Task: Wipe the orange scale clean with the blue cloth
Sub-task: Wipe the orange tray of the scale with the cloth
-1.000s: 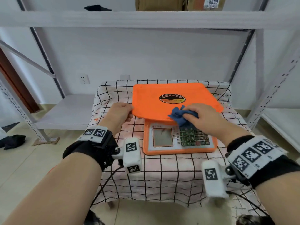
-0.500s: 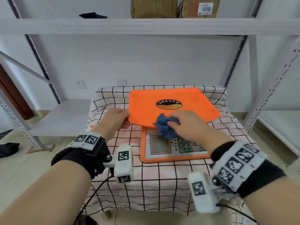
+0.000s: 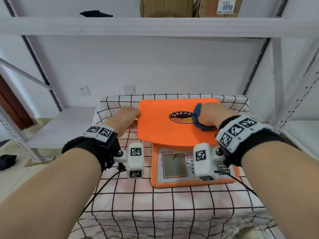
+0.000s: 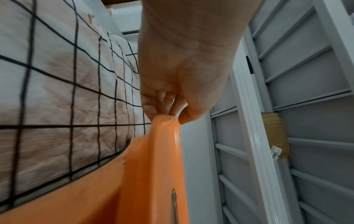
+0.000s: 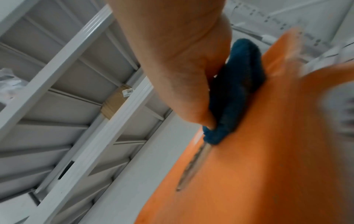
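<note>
The orange scale (image 3: pixel 158 128) stands on a checked tablecloth (image 3: pixel 155 213), its flat platter above a front panel with a grey display and keypad. My left hand (image 3: pixel 127 116) pinches the platter's left edge (image 4: pixel 166 125), thumb on top and fingers beneath. My right hand (image 3: pixel 209 114) grips the bunched blue cloth (image 3: pixel 198 116) and presses it onto the platter just right of the oval black logo (image 3: pixel 181 116). In the right wrist view the blue cloth (image 5: pixel 235 91) is squeezed between my right hand (image 5: pixel 191 75) and the orange surface (image 5: pixel 258 166).
White metal shelving (image 3: pixel 155 26) frames the table, with cardboard boxes (image 3: pixel 165 6) on the shelf overhead. A low white shelf (image 3: pixel 65 125) sits to the left. Cables run from the wrist cameras across the tablecloth.
My right hand has carried the blue cloth from the platter's front edge over the keypad up onto the platter beside the logo. My left hand stays on the left edge.
</note>
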Demonstrator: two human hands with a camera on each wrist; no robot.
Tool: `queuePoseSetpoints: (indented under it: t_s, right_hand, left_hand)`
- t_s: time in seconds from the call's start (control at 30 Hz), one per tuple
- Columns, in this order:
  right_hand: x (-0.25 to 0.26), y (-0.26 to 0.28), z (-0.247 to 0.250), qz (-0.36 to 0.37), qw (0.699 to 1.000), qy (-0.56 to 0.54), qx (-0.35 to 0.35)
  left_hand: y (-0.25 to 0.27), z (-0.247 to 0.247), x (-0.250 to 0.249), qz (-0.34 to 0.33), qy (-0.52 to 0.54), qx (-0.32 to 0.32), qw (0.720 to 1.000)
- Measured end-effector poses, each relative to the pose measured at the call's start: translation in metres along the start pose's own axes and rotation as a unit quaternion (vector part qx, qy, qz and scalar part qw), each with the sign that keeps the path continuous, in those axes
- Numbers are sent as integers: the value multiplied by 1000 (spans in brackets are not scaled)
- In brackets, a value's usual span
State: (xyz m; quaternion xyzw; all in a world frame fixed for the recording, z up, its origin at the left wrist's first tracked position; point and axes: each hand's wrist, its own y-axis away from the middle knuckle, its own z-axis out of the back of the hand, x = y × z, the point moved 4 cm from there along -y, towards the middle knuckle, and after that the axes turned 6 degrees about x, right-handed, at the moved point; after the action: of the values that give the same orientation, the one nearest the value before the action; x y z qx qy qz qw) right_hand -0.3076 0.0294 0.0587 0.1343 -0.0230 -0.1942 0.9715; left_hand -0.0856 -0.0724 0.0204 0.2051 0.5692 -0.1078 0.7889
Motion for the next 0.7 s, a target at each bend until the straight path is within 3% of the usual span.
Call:
queuePoseSetpoints:
  t_s: [0.13, 0.23, 0.3, 0.4, 0.53, 0.7]
  right_hand:
    - [41, -14, 14, 34, 998, -7, 51]
    - [76, -19, 10, 116, 992, -19, 37]
    - [96, -20, 4, 207, 976, -60, 37]
    - [96, -25, 4, 279, 953, -95, 64]
    - [64, -35, 15, 224, 971, -83, 31]
    - [55, -55, 22, 82, 996, -27, -36]
  left_hand:
    - [-15, 5, -4, -8, -3, 24, 1000]
    - [-25, 7, -7, -17, -3, 43, 999]
    - [-28, 8, -6, -22, -2, 67, 998]
    - [-28, 9, -6, -33, 0, 88, 996]
    - [-29, 10, -3, -25, -7, 75, 997]
    - [-31, 12, 2, -13, 3, 76, 997]
